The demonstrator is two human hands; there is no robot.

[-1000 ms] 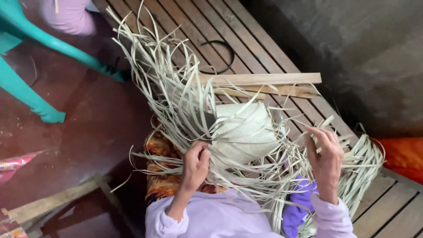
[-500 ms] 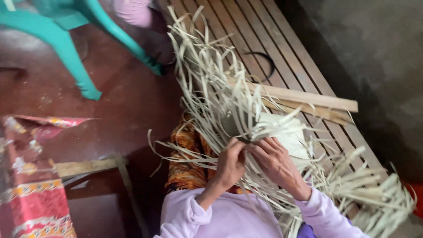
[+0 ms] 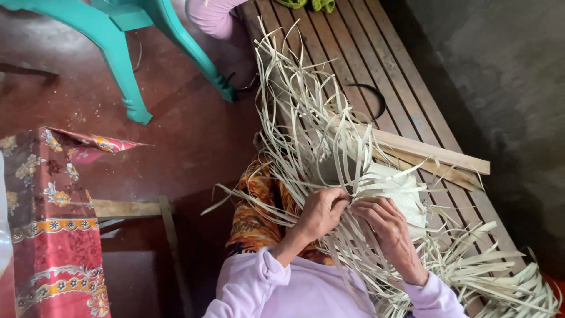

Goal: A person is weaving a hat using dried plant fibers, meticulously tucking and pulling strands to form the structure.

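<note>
- Slatted wooden table (image 3: 406, 82) runs from top centre to lower right; a pale wooden batten (image 3: 435, 154) lies across it, a dark loop of cord (image 3: 376, 97) just above that.
- Big spray of loose pale leaf strips (image 3: 294, 100) fans up and left from the frame centre; more loose ends (image 3: 500, 277) pile at lower right.
- Woven piece (image 3: 394, 188) sits right of centre, on the lap and the table edge: a small tight rounded patch is done, most strips are unwoven, so by my judgement early to mid stage with much left.
- Left hand (image 3: 321, 212), centre: fingers curled nearly closed, pinching strips at the weave edge.
- Right hand (image 3: 391, 227), just right of it, touching: fingers (image 3: 368, 207) bent, pressed on the strips; whether they grip one, cannot tell.
- Teal plastic chair (image 3: 135, 35) upper left; patterned red cloth (image 3: 53, 235) lower left.
</note>
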